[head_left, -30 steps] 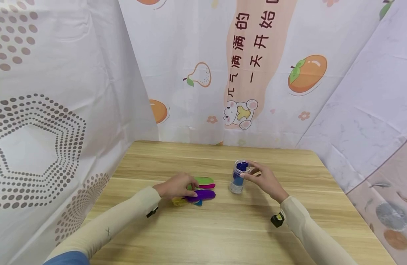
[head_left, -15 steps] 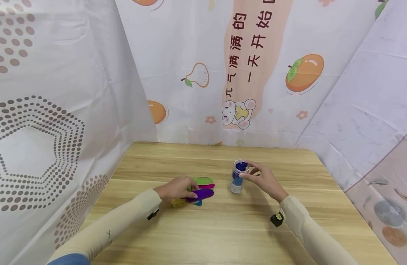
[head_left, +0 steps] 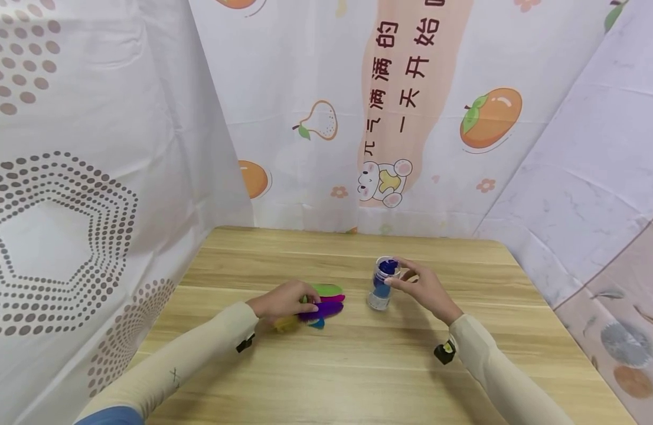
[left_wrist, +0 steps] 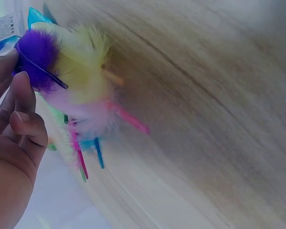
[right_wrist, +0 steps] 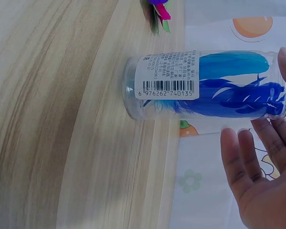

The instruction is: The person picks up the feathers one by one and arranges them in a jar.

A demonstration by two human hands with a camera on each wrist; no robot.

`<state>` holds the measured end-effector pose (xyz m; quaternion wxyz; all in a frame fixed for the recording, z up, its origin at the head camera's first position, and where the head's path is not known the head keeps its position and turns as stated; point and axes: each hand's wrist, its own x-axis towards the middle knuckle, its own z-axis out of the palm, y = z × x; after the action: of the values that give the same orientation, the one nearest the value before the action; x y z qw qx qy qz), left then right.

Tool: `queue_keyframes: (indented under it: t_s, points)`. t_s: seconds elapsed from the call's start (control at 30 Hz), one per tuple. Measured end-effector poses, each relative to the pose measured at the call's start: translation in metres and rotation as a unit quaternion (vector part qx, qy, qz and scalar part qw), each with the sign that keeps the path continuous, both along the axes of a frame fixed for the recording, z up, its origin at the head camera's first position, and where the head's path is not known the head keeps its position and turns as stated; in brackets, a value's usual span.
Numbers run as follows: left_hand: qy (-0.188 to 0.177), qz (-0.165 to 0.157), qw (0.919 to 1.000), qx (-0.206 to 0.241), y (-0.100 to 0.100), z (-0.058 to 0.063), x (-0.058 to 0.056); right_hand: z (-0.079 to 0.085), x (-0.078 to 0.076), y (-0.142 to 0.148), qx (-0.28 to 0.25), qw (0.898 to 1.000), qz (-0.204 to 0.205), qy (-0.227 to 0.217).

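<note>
Head view, right fingers (head_left: 411, 264) arched, pinching jar (head_left: 382, 288)

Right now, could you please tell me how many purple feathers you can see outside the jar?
1: the purple feather, pinched by the left hand at the bunch of other feathers. More may be hidden by the hand or within the bunch.

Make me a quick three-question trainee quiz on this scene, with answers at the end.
1. Which hand holds the clear jar?
2. True or false: the feathers inside the jar are yellow.
3. What color is the feather that the left hand pinches? A) green B) purple C) pink

Key:
1. The right hand.
2. False; it holds blue feathers.
3. B, the purple feather.
</note>
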<state>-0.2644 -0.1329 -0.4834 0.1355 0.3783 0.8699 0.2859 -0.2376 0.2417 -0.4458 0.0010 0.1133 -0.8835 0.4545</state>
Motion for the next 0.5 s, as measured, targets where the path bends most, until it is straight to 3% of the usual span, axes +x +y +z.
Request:
queue_keyframes:
  t_s: [0.5]
  points:
    - [0.024, 0.019, 0.9982, 0.051, -0.0003, 0.0054, -0.0008, -0.0015, -0.0019, 0.0009, 0.001, 1.0, -0.003, 0.004]
